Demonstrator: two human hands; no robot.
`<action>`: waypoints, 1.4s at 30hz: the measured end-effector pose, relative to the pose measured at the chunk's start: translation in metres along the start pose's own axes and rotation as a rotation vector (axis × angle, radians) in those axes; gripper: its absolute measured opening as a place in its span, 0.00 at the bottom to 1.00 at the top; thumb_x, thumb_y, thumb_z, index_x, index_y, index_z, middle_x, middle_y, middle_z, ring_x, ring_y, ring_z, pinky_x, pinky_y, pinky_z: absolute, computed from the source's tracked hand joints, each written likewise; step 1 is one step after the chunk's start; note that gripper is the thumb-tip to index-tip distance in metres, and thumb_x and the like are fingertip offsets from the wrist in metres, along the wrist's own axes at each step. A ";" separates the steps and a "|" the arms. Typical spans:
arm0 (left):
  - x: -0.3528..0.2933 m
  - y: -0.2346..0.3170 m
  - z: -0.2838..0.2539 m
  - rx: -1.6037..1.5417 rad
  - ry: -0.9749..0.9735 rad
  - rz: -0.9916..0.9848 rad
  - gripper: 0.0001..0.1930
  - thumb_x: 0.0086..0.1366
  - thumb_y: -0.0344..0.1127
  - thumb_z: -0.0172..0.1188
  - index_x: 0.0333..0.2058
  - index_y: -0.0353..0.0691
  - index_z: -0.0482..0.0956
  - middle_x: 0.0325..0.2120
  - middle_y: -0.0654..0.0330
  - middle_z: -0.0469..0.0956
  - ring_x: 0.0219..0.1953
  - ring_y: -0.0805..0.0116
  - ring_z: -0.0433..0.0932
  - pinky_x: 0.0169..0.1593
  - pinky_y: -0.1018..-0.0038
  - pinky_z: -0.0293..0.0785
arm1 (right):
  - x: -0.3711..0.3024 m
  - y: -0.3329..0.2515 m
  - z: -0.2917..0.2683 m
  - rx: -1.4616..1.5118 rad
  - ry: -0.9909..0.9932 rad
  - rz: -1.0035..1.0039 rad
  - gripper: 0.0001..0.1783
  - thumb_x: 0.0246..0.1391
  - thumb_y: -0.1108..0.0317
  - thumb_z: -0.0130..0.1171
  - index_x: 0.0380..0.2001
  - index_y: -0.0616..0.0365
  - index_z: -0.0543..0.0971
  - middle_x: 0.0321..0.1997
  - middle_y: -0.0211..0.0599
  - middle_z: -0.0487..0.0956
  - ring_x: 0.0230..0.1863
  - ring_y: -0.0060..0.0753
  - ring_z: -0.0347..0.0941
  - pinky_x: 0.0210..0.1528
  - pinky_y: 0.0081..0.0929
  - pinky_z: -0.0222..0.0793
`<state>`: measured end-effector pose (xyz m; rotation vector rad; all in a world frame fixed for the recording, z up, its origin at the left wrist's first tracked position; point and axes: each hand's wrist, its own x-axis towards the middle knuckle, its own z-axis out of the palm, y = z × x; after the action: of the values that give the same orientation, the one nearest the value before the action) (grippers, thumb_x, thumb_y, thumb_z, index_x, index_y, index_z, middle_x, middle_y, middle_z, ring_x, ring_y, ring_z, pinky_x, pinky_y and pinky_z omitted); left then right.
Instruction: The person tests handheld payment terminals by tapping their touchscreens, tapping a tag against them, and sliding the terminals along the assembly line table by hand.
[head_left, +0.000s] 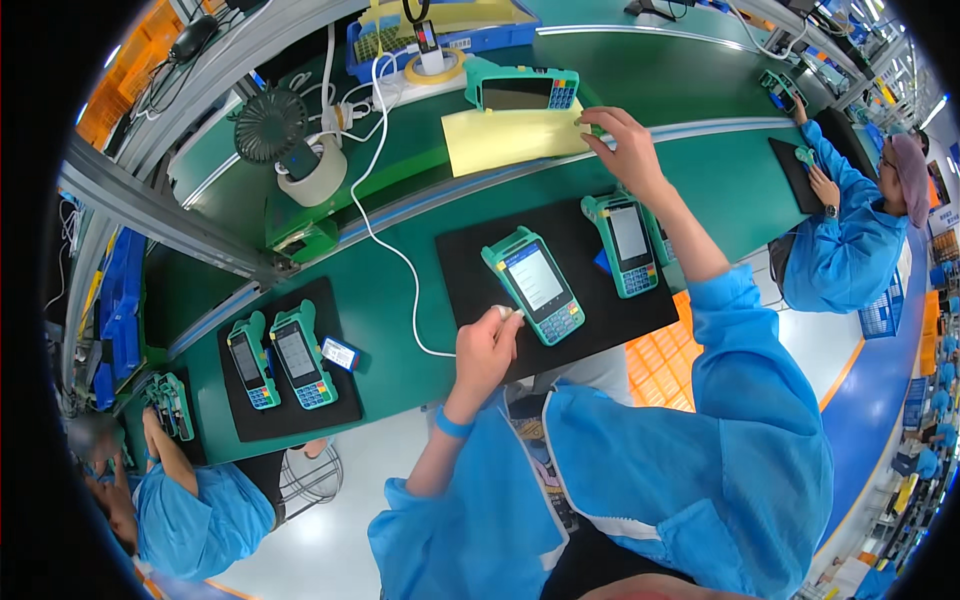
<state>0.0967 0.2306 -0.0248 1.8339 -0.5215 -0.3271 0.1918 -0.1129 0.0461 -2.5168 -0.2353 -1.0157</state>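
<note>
My left hand (485, 355) is closed in a pinch beside the lower left corner of a green handheld payment terminal (535, 286), which lies screen up and lit on a black mat (465, 265). A white cable (408, 262) runs down to this hand, and a small white end shows at the fingertips. Farther up, my right hand (628, 150) reaches over the right end of a yellow sheet (500, 140), thumb and forefinger apart. Whether a fingertip touches the sheet I cannot tell. Under my right forearm stands a second green terminal (625, 245), partly beside another one the arm hides.
Another terminal (523, 90) lies behind the yellow sheet. A small fan (272, 128), a power strip and a blue tray (510, 35) are at the back. Left, two terminals (297, 357) and a blue-white battery (341, 353) lie on a mat. Co-workers sit at both sides.
</note>
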 end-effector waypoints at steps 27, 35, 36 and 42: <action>0.039 0.043 0.039 0.408 0.161 0.329 0.13 0.71 0.42 0.60 0.30 0.40 0.76 0.16 0.50 0.78 0.21 0.46 0.80 0.24 0.53 0.73 | -0.011 -0.070 0.015 0.474 -0.769 0.136 0.09 0.67 0.67 0.57 0.44 0.62 0.77 0.56 0.45 0.82 0.52 0.39 0.79 0.56 0.35 0.73; 0.042 0.054 0.047 0.452 0.141 0.316 0.12 0.69 0.40 0.62 0.30 0.38 0.77 0.17 0.47 0.79 0.22 0.43 0.80 0.26 0.53 0.73 | -0.024 -0.096 0.026 0.162 -0.722 0.093 0.08 0.61 0.68 0.57 0.38 0.63 0.76 0.41 0.53 0.80 0.44 0.60 0.78 0.46 0.48 0.74; 0.042 0.055 0.047 0.445 0.139 0.317 0.12 0.69 0.40 0.62 0.31 0.38 0.77 0.17 0.47 0.78 0.22 0.42 0.80 0.26 0.52 0.74 | -0.026 -0.100 0.026 0.090 -0.694 0.107 0.09 0.60 0.68 0.58 0.39 0.63 0.76 0.42 0.53 0.79 0.43 0.61 0.78 0.45 0.49 0.74; 0.034 0.043 0.028 0.399 0.090 0.226 0.11 0.70 0.40 0.62 0.32 0.39 0.78 0.19 0.46 0.79 0.25 0.40 0.80 0.29 0.50 0.74 | -0.036 -0.123 0.017 0.301 -0.422 0.193 0.17 0.57 0.72 0.67 0.46 0.62 0.74 0.45 0.50 0.80 0.48 0.53 0.80 0.51 0.40 0.77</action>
<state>0.1049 0.1796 0.0081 2.1342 -0.7639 0.0167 0.1392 0.0048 0.0488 -2.3894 -0.2394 -0.3381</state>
